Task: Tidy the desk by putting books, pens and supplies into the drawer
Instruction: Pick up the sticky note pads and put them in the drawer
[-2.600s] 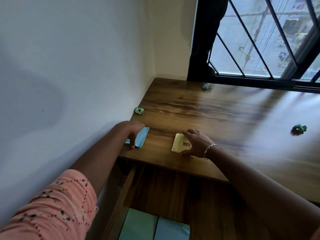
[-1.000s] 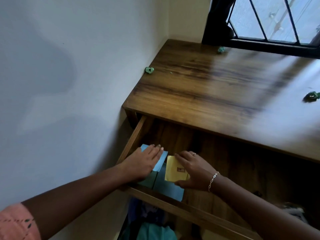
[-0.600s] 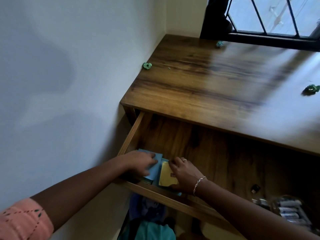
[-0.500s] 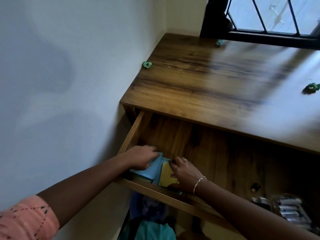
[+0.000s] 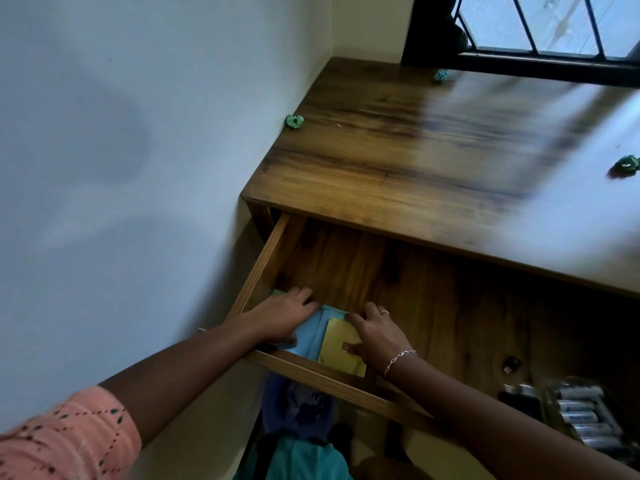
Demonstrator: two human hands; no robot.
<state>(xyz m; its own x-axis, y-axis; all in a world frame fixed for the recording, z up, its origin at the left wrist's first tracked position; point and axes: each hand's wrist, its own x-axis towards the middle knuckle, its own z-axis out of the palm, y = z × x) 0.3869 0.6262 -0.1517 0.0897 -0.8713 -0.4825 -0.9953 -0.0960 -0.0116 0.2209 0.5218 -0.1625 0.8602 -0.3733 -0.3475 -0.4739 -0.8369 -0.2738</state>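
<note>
Yellow pad (image 5: 337, 358); blue pad (image 5: 310, 336); wooden drawer (image 5: 263, 261)

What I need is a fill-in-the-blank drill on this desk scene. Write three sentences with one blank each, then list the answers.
1. The drawer under the desk stands ____.
2. The yellow pad held by the right hand lies to the ____ of the blue pad held by the left hand.
3. The crumpled green scraps on the desk number ____.

Missing words: open; right; three.
</note>
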